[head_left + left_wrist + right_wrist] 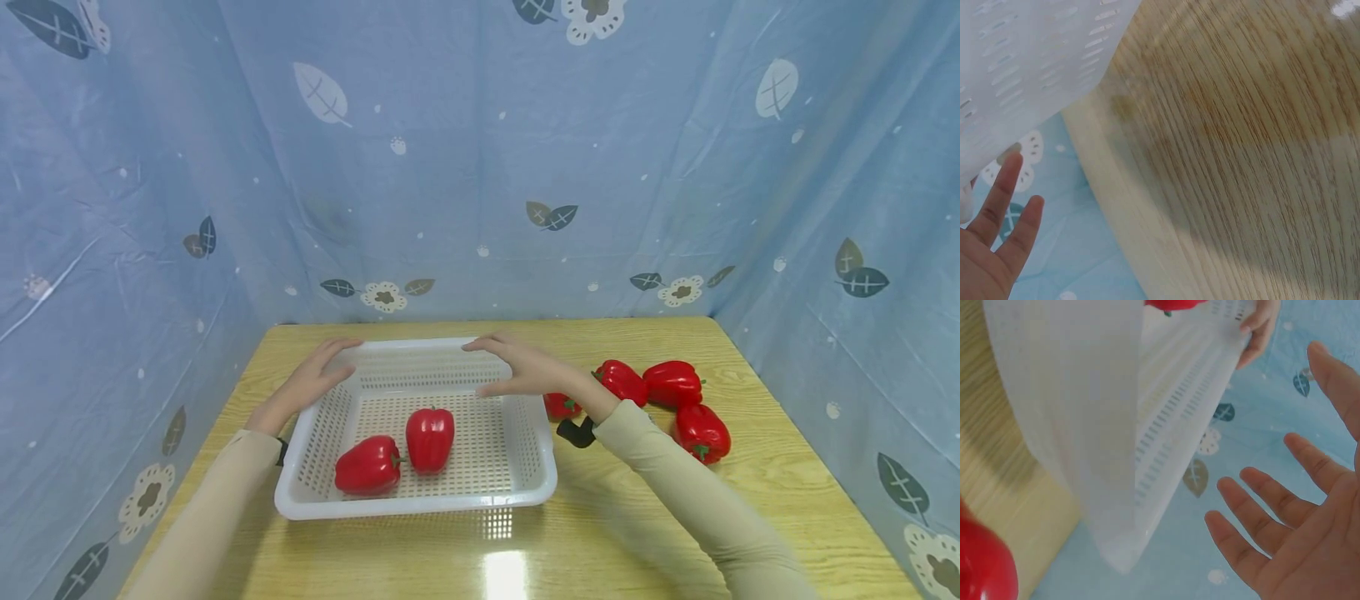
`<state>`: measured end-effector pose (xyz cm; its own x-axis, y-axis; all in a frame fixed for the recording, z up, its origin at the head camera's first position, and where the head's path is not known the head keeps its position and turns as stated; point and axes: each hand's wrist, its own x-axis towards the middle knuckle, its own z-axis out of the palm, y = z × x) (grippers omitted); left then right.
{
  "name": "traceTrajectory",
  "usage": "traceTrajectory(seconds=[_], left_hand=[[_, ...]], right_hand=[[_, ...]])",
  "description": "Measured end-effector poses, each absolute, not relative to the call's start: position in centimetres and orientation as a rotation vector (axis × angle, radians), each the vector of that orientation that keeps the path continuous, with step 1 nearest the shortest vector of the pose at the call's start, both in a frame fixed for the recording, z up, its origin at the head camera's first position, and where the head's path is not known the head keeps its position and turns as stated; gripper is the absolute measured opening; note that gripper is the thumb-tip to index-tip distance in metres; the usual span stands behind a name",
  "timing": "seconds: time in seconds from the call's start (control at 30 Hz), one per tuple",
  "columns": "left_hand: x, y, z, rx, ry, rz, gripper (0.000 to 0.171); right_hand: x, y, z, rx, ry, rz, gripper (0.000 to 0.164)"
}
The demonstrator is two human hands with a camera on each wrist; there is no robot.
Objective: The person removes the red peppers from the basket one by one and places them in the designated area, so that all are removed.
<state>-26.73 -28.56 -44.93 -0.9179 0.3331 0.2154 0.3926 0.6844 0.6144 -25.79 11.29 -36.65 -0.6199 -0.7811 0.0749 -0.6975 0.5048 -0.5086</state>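
A white perforated plastic basket (pixel 416 511) stands on the table with two red bell peppers inside, one lying on its side (pixel 367 467) and one stem-up in view (pixel 430 442). My left hand (pixel 303 385) is at the basket's far left corner, fingers spread and straight around the rim; whether it touches is unclear. Two straight fingers (pixel 1005 194) show beside the basket wall in the left wrist view. Over the far right corner hovers my right hand (pixel 534 371), its fingers apart and holding nothing. The right wrist view shows that palm (pixel 1316 550) bare.
Several more red bell peppers lie right of the basket: one (pixel 561 406) partly hidden by my right arm, others (pixel 621 382) (pixel 702 433) further right. The wooden table (pixel 420 558) is bordered by blue patterned curtain (pixel 450 167) at the back and sides.
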Motion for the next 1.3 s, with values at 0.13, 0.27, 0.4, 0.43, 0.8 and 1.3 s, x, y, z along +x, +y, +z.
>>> traceTrajectory(seconds=[0.13, 0.27, 0.4, 0.43, 0.8, 1.3], left_hand=[[-26.7, -28.5, -45.0, -0.605, -2.799, -1.052, 0.049], [-26.6, -28.5, -45.0, -0.609, -2.8, -1.048, 0.05], [-26.6, -28.6, -44.9, -0.605, -2.803, -1.052, 0.05], [-26.6, -28.6, -44.9, -0.605, -2.805, -1.051, 0.05], [-26.8, -28.6, -44.9, -0.609, -2.8, -1.043, 0.049], [-26.7, -28.4, -44.7, -0.617, -2.793, -1.058, 0.049]], right_hand=[[-26.0, 10.4, -36.8, -1.276, 2.459, -0.797, 0.072], [-26.4, 9.4, -36.9, -1.299, 2.376, -0.792, 0.072], [-26.8, 8.4, -37.1, -1.351, 2.306, -0.765, 0.073], [-26.8, 8.2, -37.2, -1.363, 2.297, -0.749, 0.073], [-27.4, 5.7, -38.6, -1.383, 2.192, -0.656, 0.076], [-28.3, 3.6, -40.8, -1.304, 2.029, -0.621, 0.078]])
